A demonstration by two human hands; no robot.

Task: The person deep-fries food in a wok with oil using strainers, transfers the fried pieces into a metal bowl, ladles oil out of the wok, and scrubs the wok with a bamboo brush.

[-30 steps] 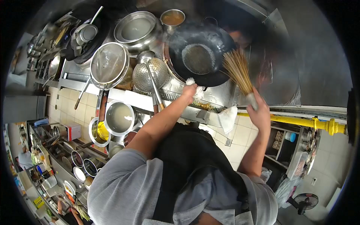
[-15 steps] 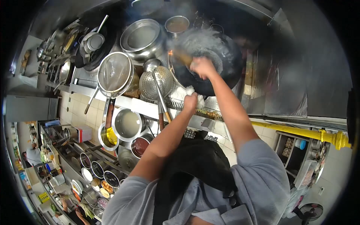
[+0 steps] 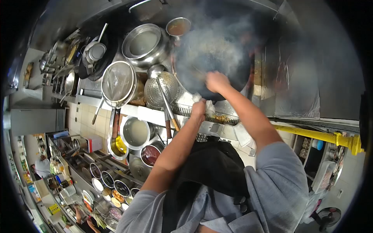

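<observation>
A large black wok (image 3: pixel 237 79) sits on the stove, and thick steam rises over it. My left hand (image 3: pixel 198 108) is closed round a white cloth (image 3: pixel 210 108) at the wok's near rim. Over the wok's near half, my right hand (image 3: pixel 217 82) is closed on the bamboo brush (image 3: pixel 199 73), whose bristles are blurred and mostly lost in the steam. Left of the wok lie a perforated skimmer (image 3: pixel 155 91) and a ladle (image 3: pixel 155 70).
Behind the skimmer stand a steel pot (image 3: pixel 145 56) and a small pot of orange liquid (image 3: pixel 178 28). A mesh strainer (image 3: pixel 117 82) rests at the left. A yellow pipe (image 3: pixel 322 134) runs along the right. People's arms show at the lower left.
My right hand has swung the brush from the wok's right side into the wok, then slightly right and nearer. My left hand stays on the cloth. The steam has thickened.
</observation>
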